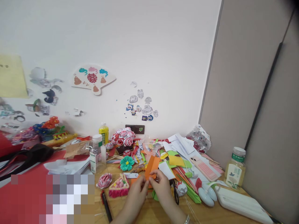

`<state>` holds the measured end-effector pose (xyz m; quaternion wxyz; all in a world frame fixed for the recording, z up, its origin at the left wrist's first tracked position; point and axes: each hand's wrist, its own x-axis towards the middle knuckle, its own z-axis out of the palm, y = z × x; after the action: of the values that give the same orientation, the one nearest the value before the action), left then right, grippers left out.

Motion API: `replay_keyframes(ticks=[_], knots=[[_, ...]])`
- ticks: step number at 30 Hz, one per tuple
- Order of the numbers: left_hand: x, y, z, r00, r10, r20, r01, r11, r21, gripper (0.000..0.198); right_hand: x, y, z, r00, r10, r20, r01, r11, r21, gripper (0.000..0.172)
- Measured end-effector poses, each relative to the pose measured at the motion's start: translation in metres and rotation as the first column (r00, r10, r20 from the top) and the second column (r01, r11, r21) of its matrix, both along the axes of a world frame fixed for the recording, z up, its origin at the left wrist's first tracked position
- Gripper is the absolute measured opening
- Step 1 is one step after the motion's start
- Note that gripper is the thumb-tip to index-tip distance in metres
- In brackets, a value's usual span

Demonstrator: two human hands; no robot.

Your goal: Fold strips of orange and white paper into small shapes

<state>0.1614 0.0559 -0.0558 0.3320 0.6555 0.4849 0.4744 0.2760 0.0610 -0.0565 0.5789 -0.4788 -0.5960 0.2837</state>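
A strip of orange paper [152,165] with a lengthwise crease stands up between my two hands over the wooden table. My left hand [140,188] pinches its lower end from the left. From the right, the thumb and fingers of my right hand [161,183] close on the same lower part. The paper's bottom edge is partly hidden by the fingers. Just left of my left hand lie a triangular cake-slice ornament [119,186] with a pink base and a pink-and-white paper rose [104,180]. A teal flower [127,163] sits behind them.
Coloured paper, sticks and white sheets [182,146] pile up at the back. A pink phone [203,168], a honey-coloured jar [234,169] and a white flat device [243,203] lie to the right. At the front left is a black pen [106,207]; a clear bottle [97,155] stands behind.
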Motion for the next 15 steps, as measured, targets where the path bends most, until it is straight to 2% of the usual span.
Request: replay_keyframes(ticks=[15], knots=[[0.0036, -0.0002, -0.0020, 0.971, -0.082, 0.223, 0.123, 0.977, -0.175, 0.030, 0.0010, -0.0012, -0.0010, 0.996, 0.069, 0.056, -0.069, 0.997, 0.013, 0.019]])
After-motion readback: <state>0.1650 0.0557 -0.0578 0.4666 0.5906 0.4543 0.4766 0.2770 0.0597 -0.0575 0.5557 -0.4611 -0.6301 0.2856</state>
